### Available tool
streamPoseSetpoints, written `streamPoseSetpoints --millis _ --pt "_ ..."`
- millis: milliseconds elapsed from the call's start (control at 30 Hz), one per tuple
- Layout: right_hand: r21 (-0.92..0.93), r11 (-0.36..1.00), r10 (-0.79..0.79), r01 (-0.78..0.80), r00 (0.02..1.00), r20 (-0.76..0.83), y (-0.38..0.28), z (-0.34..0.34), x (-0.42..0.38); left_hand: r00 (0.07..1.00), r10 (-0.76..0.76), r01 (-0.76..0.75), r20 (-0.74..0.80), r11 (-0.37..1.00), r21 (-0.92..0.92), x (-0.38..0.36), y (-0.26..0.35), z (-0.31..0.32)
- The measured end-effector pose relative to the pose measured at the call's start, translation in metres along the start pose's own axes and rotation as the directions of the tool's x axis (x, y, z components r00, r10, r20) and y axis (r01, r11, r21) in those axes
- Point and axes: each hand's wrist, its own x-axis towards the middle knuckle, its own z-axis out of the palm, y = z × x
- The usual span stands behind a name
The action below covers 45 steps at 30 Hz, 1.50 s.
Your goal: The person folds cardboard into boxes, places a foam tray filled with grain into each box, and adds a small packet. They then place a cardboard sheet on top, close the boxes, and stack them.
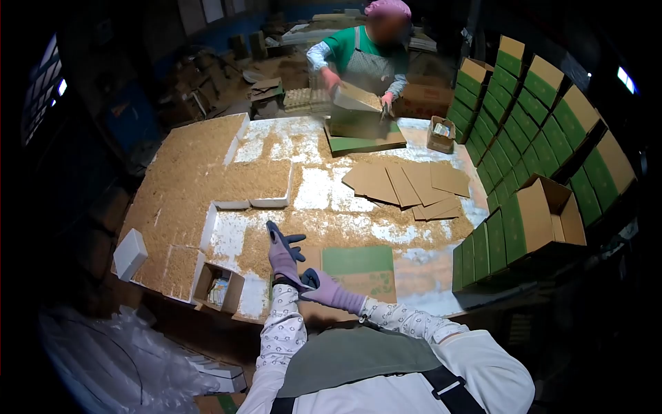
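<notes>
My left hand (pixel 284 254), in a lilac glove with dark blue fingers, is held out over the table with its fingers apart and nothing in it. Closed at the left wrist is my right hand (pixel 328 290), in a matching glove, its fingers gripping the left glove's cuff (pixel 288 281). Below and beside the hands lies a flat green and brown cardboard box (pixel 358 269). A small open carton (pixel 219 288) with printed packets inside stands left of my hands, at the table's near edge.
Loose tan shavings (pixel 200 159) and white strips (pixel 248 204) cover the table's left. Cardboard sheets (pixel 407 185) lie farther back. Green boxes (pixel 524 117) are stacked at right, an open box (pixel 552 214) nearer. Across the table a co-worker (pixel 365 58) handles a box.
</notes>
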Motion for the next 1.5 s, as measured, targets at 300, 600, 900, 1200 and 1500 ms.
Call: streamPoseSetpoints --millis 300,600,900,1200,1500 --pt "-0.442 0.88 0.022 -0.171 0.947 -0.322 -0.036 -0.035 -0.004 0.906 0.167 -0.374 0.389 -0.118 0.92 0.022 -0.072 0.008" --pt "-0.6 0.71 -0.275 0.367 0.93 0.244 -0.104 -0.023 -0.009 0.95 -0.022 -0.019 0.313 0.992 0.128 0.022 0.008 0.024" --pt "-0.632 0.774 -0.111 -0.03 0.977 -0.183 -0.076 -0.046 -0.023 0.86 0.311 0.408 0.404 0.055 -0.911 0.029 -0.001 0.026" --pt "-0.684 0.728 0.265 -0.039 0.937 0.229 -0.099 -0.023 -0.015 0.756 0.475 0.418 0.45 0.179 -0.891 -0.048 0.081 0.034" --pt "-0.587 0.809 0.322 -0.028 0.856 0.404 -0.057 0.002 -0.039 0.88 0.474 -0.468 -0.03 0.854 -0.226 -0.057 0.038 0.015"
